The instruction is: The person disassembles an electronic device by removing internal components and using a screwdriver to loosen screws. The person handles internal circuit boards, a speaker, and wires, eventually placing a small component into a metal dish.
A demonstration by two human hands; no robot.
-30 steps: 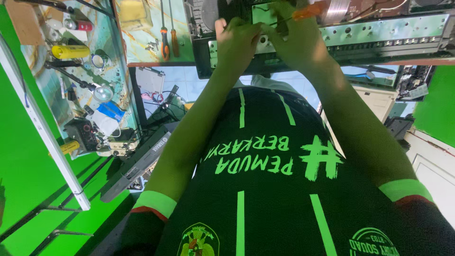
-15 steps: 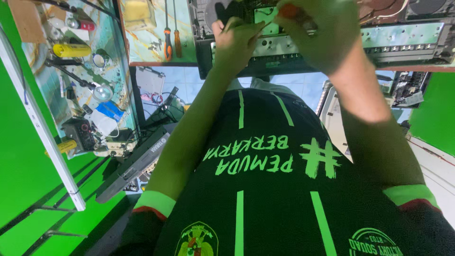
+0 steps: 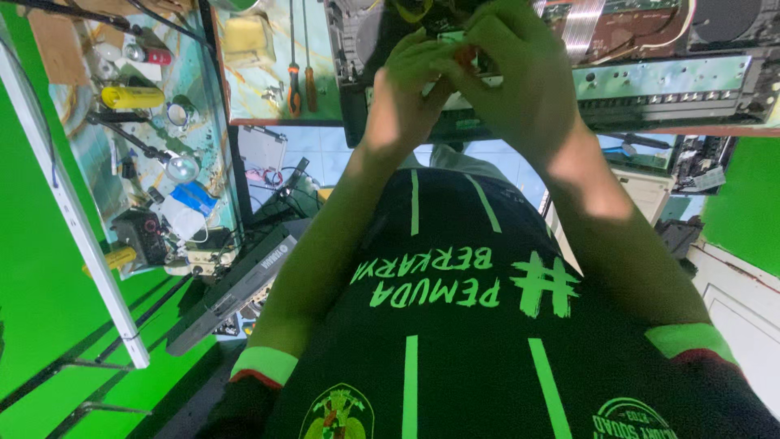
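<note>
Both my hands are raised over an open electronic chassis (image 3: 666,85) with green circuit boards, lying on the bench in front of me. My right hand (image 3: 520,81) is closed around a small orange-red tool (image 3: 465,55), of which only a bit shows between the fingers. My left hand (image 3: 404,93) is right beside it, fingertips curled against the right hand's fingers over the chassis's left part. What the left fingers grip is hidden. My black shirt with green stripes (image 3: 455,325) fills the lower view.
A cluttered shelf at left holds a yellow cylinder (image 3: 130,97), a blue roll (image 3: 191,197) and several small parts. Two orange-handled screwdrivers (image 3: 299,88) lie beside the chassis. A long grey device (image 3: 236,289) leans below. A white bar (image 3: 73,211) crosses the green wall.
Both hands have drawn closer together over the chassis. The orange tool, earlier sticking out above my right hand, is now almost covered by the fingers.
</note>
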